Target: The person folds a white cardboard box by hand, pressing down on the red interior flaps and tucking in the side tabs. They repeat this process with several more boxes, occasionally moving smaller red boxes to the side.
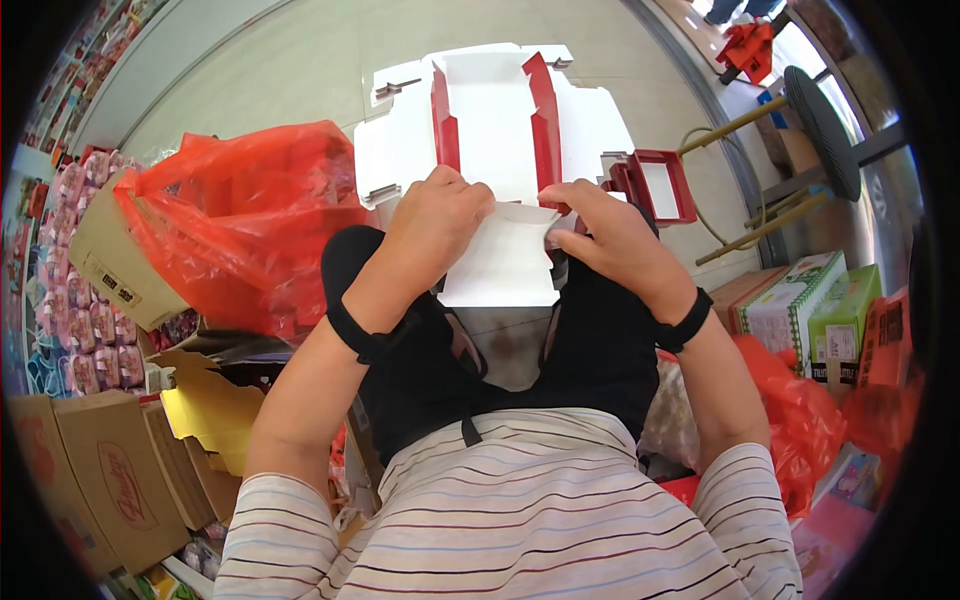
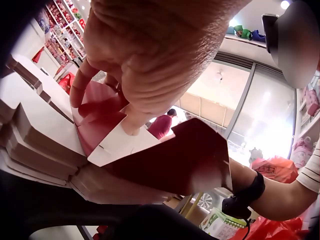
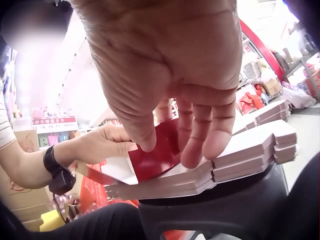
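Observation:
A flat cardboard box blank (image 1: 495,110), white with red strips, lies unfolded across my knees on a stack of similar blanks (image 3: 240,155). My left hand (image 1: 440,215) and right hand (image 1: 590,225) both pinch its near flap (image 1: 505,265), which is bent up toward me. In the left wrist view the left hand's fingers (image 2: 150,50) curl over the red-faced flap (image 2: 185,160) above the stack (image 2: 40,145). From the right wrist, the right hand's fingertips (image 3: 200,145) press the red flap (image 3: 160,152), and the left hand (image 3: 107,142) grips its other side.
An orange plastic bag (image 1: 245,215) sits at my left knee, with brown cartons (image 1: 100,480) behind it. A red-framed box piece (image 1: 655,185) lies beside my right hand. A black stool (image 1: 820,130), green boxes (image 1: 810,310) and another orange bag (image 1: 800,420) stand to the right.

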{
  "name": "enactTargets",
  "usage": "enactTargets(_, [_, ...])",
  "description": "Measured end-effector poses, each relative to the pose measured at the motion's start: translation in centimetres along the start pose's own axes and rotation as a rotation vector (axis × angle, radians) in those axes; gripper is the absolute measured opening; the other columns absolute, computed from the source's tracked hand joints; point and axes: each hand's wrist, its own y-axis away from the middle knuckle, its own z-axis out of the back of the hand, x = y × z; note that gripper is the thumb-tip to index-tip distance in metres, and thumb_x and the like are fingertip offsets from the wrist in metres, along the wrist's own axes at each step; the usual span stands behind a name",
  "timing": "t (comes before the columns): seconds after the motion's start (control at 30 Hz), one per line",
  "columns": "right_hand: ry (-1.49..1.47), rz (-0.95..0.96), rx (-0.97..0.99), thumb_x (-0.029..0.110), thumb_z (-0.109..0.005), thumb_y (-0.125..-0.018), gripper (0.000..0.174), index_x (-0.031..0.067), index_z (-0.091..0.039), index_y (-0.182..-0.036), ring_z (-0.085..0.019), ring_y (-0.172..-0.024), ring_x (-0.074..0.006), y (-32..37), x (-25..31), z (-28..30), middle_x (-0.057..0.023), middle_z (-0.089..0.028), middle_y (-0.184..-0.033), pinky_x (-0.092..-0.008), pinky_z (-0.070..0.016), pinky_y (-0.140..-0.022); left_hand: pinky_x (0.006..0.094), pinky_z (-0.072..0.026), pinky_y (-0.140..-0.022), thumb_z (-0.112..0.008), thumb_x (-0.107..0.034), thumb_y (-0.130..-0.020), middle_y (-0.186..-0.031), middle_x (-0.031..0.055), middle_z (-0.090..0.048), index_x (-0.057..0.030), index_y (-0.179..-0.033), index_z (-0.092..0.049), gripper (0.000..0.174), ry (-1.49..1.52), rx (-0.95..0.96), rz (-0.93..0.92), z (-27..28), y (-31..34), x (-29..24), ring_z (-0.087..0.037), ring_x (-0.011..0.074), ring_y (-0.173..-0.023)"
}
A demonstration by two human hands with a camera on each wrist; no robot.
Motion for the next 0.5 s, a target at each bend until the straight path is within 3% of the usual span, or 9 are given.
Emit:
enactTargets(0.2, [0.152, 0.002, -0.042, 0.014, -0.069, -0.095, 0.012, 0.0033, -0.068, -0.1, -0.066, -0.078, -0.0359, -1.6, 0.1, -1.3, -0.0154, -0.067, -0.09, -0.0409, -0.0527, -0.072, 0.0427, -0.0562, -0.086, -0.074, -0.01, -0.093, -0.098, 0.0078, -0.072, -0.0081, -0.103, -0.071, 0.011, -0.003, -0.035, -0.066, 0.3, -0.2, 0.1, -0.065, 0.0298, -0.101])
enactTargets(0.3, [0.083, 0.028, -0.05, 0.012, -0.067, -0.097, 0.011, 0.0015, -0.067, -0.097, -0.065, -0.078, -0.0366, -1.9, -0.1, -1.4, -0.0167, -0.066, -0.087, -0.0421, -0.052, -0.072, 0.0418, -0.0551, -0.089, -0.073, -0.004, -0.092, -0.11, 0.0117, -0.07, -0.0057, -0.11, -0.069, 0.018, 0.018, -0.317, -0.067, 1.6, 0.0, -0.2, -0.065, 0.032, -0.102])
enactTargets(0.4, [0.027, 0.025, -0.027, 0.011, -0.065, -0.097, 0.011, 0.0002, -0.066, -0.097, -0.065, -0.078, -0.0366, -1.8, -0.6, -1.1, -0.0173, -0.065, -0.086, -0.0423, -0.0517, -0.072, 0.0415, -0.0534, -0.093, -0.073, -0.003, -0.09, -0.12, 0.0141, -0.066, -0.0026, -0.113, -0.066, 0.024, 0.153, -0.204, 0.157, 3.4, 3.9, 2.7, -0.064, 0.0338, -0.107])
enactTargets(0.5, [0.015, 0.031, -0.028, 0.01, -0.065, -0.098, 0.011, -0.0008, -0.065, -0.097, -0.064, -0.079, -0.0368, -1.8, -0.6, -1.1, -0.0178, -0.064, -0.086, -0.042, -0.0516, -0.073, 0.0411, -0.052, -0.096, -0.076, -0.003, -0.085, -0.119, 0.0132, -0.065, -0.0028, -0.118, -0.063, 0.035, 0.196, -0.019, 0.082, 4.0, 7.3, 3.1, -0.063, 0.0333, -0.111])
